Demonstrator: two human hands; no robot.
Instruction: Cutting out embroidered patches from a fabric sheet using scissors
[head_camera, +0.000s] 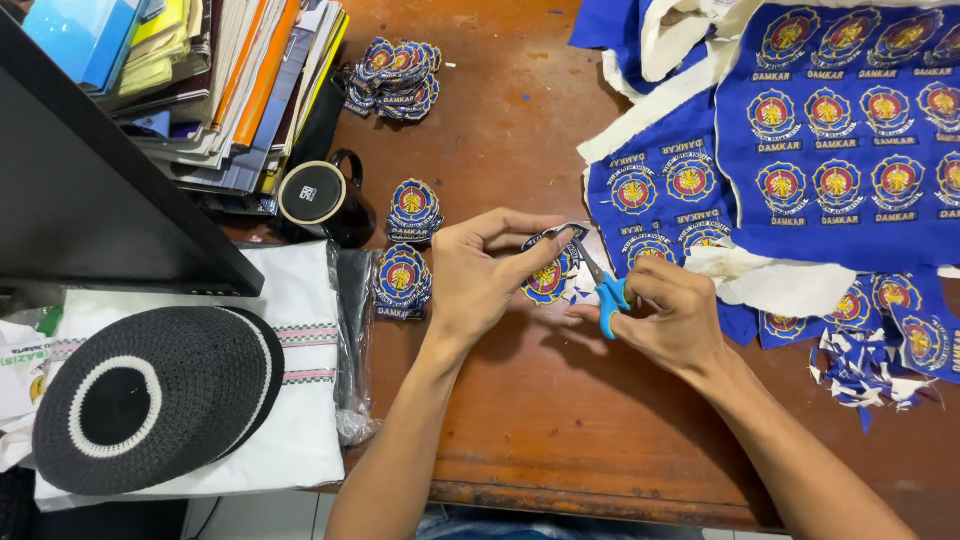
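The work surface is a worn brown wooden desk (520, 420), its front edge chipped and running just below your forearms. Nearest you, the only bare strip of wood lies between that edge and your hands; keep elbow travel inside it.

Your left hand (478, 275) pinches a round blue embroidered patch (547, 280) between thumb and fingers, held just above the desk at centre. Your right hand (672, 315) is closed through the handles of small blue-handled scissors (603, 285), blades slightly parted at the patch's border.

Risk, as judged: the blade tips sit close to your left fingertips, so a slip could nick them or cut into the stitched border.

To the left, a black-and-white knitted cap (150, 400) on folded white cloth (300, 350) limits room. Right, loose offcuts (865, 370) may snag your wrist. Farther out, trimmed patch stacks (405, 250), a black mug (320, 200) and the uncut blue patch sheet (840, 130) crowd the back; the mug could be knocked.
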